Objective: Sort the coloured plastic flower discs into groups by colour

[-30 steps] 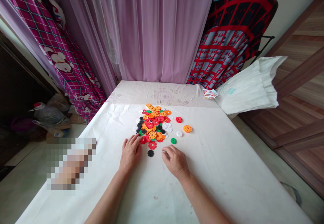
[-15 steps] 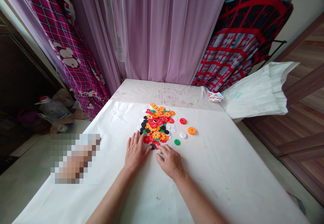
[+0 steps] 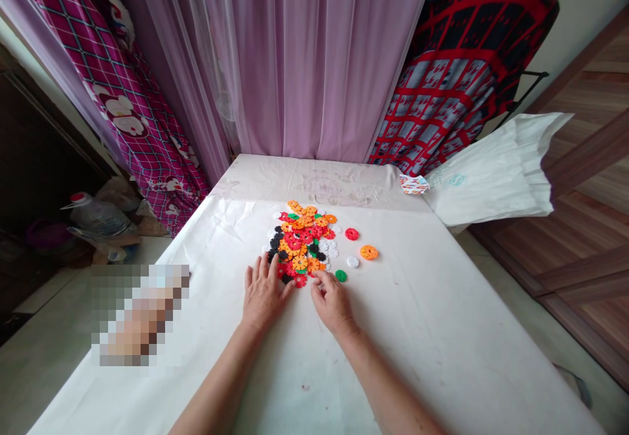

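Many flower-shaped plastic discs in orange, red, black, white and green lie in a loose pile (image 3: pixel 299 245) on the white-covered table. My left hand (image 3: pixel 264 294) lies flat at the pile's near left edge, fingers spread, with its thumb beside a black disc (image 3: pixel 287 279) and a red disc (image 3: pixel 300 281). Close to the pile's near right edge is my right hand (image 3: pixel 335 302), its fingers bent and the thumb apart from the index finger. No disc shows in it. Right of the pile sit separate green (image 3: pixel 341 276), white (image 3: pixel 352 262), orange (image 3: pixel 369 252) and red discs (image 3: pixel 351 234).
A crumpled white bag (image 3: pixel 491 173) stands at the table's far right corner, next to a small patterned paper piece (image 3: pixel 414 184). Purple curtains (image 3: pixel 314 61) hang behind the table (image 3: pixel 393 356). A blurred patch (image 3: pixel 142 317) covers something at the left edge.
My right hand has drawn slightly right, away from the black and red discs at the near edge, and its fingers have curled more. My left hand stays spread. The view has shifted slightly.
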A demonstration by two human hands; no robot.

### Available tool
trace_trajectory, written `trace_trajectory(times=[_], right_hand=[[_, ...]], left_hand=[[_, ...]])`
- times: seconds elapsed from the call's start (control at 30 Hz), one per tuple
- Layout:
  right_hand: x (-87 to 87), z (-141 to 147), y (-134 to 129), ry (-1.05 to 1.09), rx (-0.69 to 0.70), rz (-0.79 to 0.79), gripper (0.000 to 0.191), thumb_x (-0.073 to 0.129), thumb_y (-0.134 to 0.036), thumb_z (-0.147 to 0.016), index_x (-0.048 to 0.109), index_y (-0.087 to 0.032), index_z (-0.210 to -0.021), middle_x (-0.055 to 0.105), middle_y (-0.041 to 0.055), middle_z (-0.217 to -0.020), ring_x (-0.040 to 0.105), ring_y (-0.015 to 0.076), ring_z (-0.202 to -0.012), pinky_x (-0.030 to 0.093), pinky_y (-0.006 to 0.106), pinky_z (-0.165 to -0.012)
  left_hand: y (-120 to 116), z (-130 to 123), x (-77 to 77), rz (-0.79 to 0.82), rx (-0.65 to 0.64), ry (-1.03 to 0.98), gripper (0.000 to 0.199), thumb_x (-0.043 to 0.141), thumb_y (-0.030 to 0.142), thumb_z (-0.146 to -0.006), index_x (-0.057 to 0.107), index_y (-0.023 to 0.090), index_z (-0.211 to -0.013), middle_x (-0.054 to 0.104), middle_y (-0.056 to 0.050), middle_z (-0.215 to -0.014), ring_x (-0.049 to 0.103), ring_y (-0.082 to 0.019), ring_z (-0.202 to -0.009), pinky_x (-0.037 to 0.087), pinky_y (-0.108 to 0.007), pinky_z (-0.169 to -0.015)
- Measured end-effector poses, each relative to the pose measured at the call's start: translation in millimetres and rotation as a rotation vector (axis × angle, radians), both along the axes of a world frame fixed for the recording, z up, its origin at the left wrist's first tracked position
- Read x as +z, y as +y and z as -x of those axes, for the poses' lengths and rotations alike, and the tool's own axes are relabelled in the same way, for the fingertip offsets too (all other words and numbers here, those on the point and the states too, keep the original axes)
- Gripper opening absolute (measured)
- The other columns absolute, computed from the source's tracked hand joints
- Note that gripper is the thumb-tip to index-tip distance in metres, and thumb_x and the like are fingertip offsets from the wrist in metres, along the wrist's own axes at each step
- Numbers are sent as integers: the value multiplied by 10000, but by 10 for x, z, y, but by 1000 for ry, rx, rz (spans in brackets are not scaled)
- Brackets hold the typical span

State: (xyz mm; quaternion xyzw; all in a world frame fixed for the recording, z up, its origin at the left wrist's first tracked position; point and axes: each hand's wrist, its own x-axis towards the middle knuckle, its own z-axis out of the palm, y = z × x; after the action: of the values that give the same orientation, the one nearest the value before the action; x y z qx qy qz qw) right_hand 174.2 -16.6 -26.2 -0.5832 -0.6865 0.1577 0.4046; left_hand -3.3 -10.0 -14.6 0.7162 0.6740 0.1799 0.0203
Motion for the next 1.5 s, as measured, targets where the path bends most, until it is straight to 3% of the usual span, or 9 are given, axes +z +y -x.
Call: trace_trajectory(times=[0.17, 0.33, 0.47, 0.6, 0.67, 0.8, 1.17, 1.37, 1.5], right_hand=[[52, -40, -157, -26, 101, -23, 255, 438, -162, -852, 674, -175, -947, 681, 67, -833, 639, 150, -744, 515, 239, -699], [57, -61, -215, -27, 113, -15, 242, 438, -154, -856, 670, -188, -918, 674, 60, -819, 630, 151, -733, 512, 247, -702], [50, -42, -83, -39, 41, -15, 254, 468, -175, -846, 660, -189, -1012, 674, 72, -935, 627, 146, -743, 519, 256, -704], [162, 38, 151, -140, -49, -93, 249, 534, -174, -812, 643, -198, -1034, 651, 92, -1090, 620, 188, -960, 498, 314, -866], [244, 106, 258, -185, -46, -98, 213, 564, -186, -810, 638, -205, -1009, 658, 86, -1078, 594, 207, -1028, 472, 329, -914], [352, 244, 372, -289, -14, -34, 176, 647, -257, -795, 641, -214, -966, 685, 70, -980, 576, 234, -970, 461, 345, -871], [357, 358, 418, -431, 47, 38, 116, 647, -231, -813, 659, -233, -928, 690, 62, -957, 568, 240, -935, 460, 343, -802], [322, 354, 451, -397, 56, -8, 150, 551, -225, -877, 694, -241, -918, 693, 63, -926, 588, 213, -891, 463, 312, -790], [273, 176, 466, -176, -14, -63, 272, 449, -253, -906, 710, -215, -973, 697, 78, -951, 624, 191, -882, 474, 291, -817]], left_hand=[[31, 14, -19, -33, 36, -18, 602, 407, 461, -933, 402, 145, -1446, 403, -197, -1508, 372, -306, -1395, 261, -526, -1136], [39, 0, -3, -1, -23, 1, 841, 492, 666, -825, 364, 147, -1474, 316, -206, -1552, 298, -357, -1426, 217, -581, -1137], [90, -30, 4, 7, 5, -20, 793, 509, 617, -841, 361, 169, -1478, 335, -199, -1545, 307, -354, -1422, 209, -590, -1134], [131, 13, -15, -25, 29, -97, 610, 438, 489, -916, 416, 179, -1441, 400, -169, -1517, 355, -313, -1402, 224, -559, -1146], [139, 57, -34, -42, 37, -158, 542, 392, 444, -941, 440, 195, -1419, 444, -148, -1491, 397, -282, -1378, 253, -537, -1144], [140, 110, -65, -50, 11, -212, 455, 398, 362, -940, 500, 227, -1363, 493, -121, -1456, 428, -258, -1356, 289, -528, -1131], [137, 101, -18, -26, 6, -178, 405, 366, 238, -938, 600, 226, -1269, 532, -107, -1421, 450, -273, -1335, 313, -531, -1114], [131, 97, -21, -47, 3, -165, 386, 403, 237, -934, 611, 241, -1260, 544, -93, -1411, 459, -280, -1325, 320, -531, -1111], [128, 111, -65, -71, -10, -159, 373, 429, 253, -930, 609, 262, -1256, 553, -88, -1402, 464, -276, -1320, 319, -539, -1110]])
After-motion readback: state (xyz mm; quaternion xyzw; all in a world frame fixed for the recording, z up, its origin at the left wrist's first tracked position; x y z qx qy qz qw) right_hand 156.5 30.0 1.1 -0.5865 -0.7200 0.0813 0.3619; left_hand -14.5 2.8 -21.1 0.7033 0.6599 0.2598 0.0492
